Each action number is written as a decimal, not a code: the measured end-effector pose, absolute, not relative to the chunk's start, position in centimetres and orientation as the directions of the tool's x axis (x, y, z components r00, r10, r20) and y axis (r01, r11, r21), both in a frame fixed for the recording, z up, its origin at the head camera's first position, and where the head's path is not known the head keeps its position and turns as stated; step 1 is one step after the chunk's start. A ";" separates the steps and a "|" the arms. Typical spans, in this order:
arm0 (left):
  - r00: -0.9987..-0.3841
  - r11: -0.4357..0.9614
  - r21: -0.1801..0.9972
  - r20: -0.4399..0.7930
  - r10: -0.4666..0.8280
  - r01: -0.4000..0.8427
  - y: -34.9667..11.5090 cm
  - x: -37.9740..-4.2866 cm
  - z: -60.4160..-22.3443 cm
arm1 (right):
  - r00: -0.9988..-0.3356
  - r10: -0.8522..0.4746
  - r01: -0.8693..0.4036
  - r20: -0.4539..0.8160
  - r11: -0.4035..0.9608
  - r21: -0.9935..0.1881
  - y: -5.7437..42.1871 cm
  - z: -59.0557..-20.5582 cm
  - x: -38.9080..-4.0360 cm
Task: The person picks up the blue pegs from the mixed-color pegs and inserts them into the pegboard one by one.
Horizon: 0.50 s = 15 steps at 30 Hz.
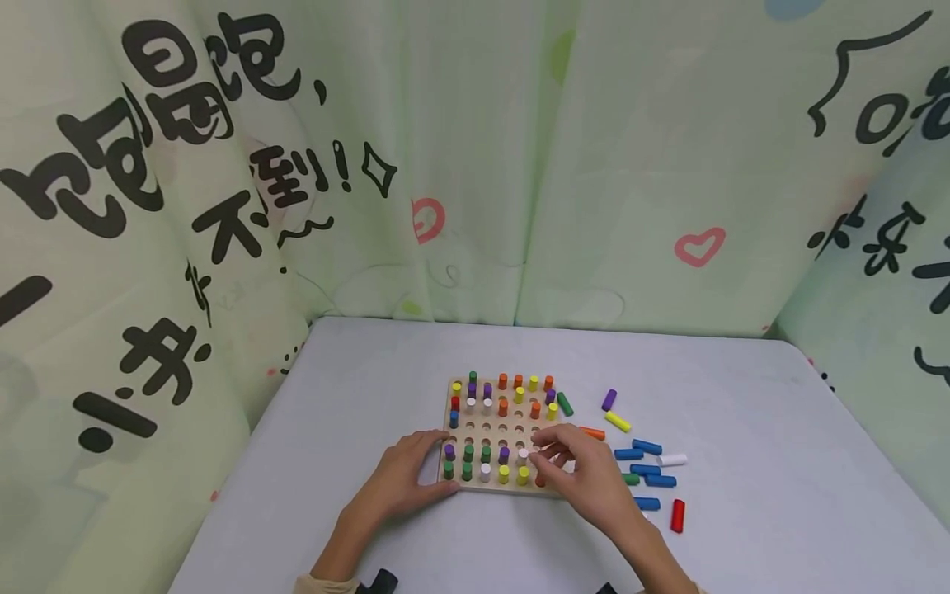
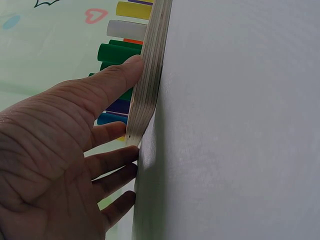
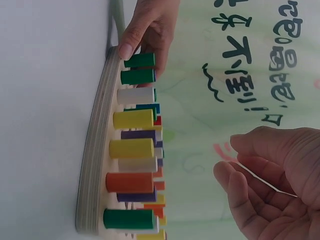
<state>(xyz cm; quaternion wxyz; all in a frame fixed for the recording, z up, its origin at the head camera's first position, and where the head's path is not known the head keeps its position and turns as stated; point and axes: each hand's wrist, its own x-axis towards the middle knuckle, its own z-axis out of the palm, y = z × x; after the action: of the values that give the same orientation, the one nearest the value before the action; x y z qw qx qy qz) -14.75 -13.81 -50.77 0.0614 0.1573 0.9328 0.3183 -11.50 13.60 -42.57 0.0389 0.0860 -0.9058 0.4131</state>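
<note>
the left hand (image 1: 401, 474) is spread wide, thumb and finger touching the near left corner of the board (image 1: 494, 434). the board lies on the white table (image 1: 779, 429), with bright pegs (image 1: 504, 474) standing in its holes. the right hand (image 1: 586, 474) is over the board's right side, fingers loosely bent, a small gap at the thumb, holding nothing. farther right, blue pegs (image 1: 647, 446) and a red peg (image 1: 679, 516) lie loose.

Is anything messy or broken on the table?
Nothing looks broken. The loose pegs look messy, scattered in different directions right of the wooden board, while the planted pegs stand upright.
</note>
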 end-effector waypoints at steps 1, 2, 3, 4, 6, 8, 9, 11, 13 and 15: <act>-0.944 0.747 0.614 -0.014 0.331 0.253 -13.8 -14.7 -50.8 | -0.982 -0.123 -0.188 0.143 0.650 -0.736 13.8 -42.6 -11.5; -0.944 0.747 0.615 -0.013 0.330 0.253 -13.8 -14.7 -50.8 | -0.983 -0.120 -0.186 0.142 0.657 -0.731 14.0 -42.7 -11.5; -0.944 0.747 0.615 -0.013 0.330 0.253 -13.8 -14.7 -50.8 | -0.983 -0.117 -0.183 0.141 0.665 -0.724 14.1 -42.8 -11.5; -0.944 0.748 0.614 -0.012 0.330 0.254 -13.8 -14.7 -50.9 | -0.984 -0.113 -0.178 0.138 0.671 -0.720 14.3 -42.8 -11.4; -0.944 0.749 0.611 -0.010 0.331 0.256 -13.8 -14.8 -50.9 | -0.986 -0.104 -0.164 0.128 0.680 -0.714 14.6 -43.0 -11.3; -0.943 0.753 0.606 -0.010 0.332 0.258 -13.8 -14.8 -50.9 | -0.989 -0.091 -0.146 0.115 0.685 -0.714 14.8 -43.1 -11.3; -0.943 0.754 0.604 -0.010 0.332 0.259 -13.8 -14.8 -50.9 | -0.990 -0.085 -0.138 0.109 0.686 -0.714 15.0 -43.2 -11.2; -0.944 0.755 0.604 -0.012 0.329 0.256 -13.8 -14.8 -50.9 | -0.992 -0.075 -0.124 0.099 0.686 -0.717 15.2 -43.3 -11.2; -0.946 0.756 0.604 -0.014 0.325 0.250 -13.8 -14.7 -50.9 | -0.993 -0.067 -0.117 0.098 0.686 -0.718 15.5 -43.4 -11.2; -0.947 0.757 0.605 -0.017 0.320 0.245 -13.7 -14.7 -50.9 | -0.993 -0.063 -0.119 0.105 0.686 -0.717 15.9 -43.4 -11.2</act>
<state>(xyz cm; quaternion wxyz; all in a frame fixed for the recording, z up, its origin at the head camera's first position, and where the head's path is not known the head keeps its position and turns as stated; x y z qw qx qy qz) -14.71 -13.74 -50.92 0.0595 0.1509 0.9355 0.3139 -11.19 15.89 -43.39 0.0356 0.0498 -0.9175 0.3929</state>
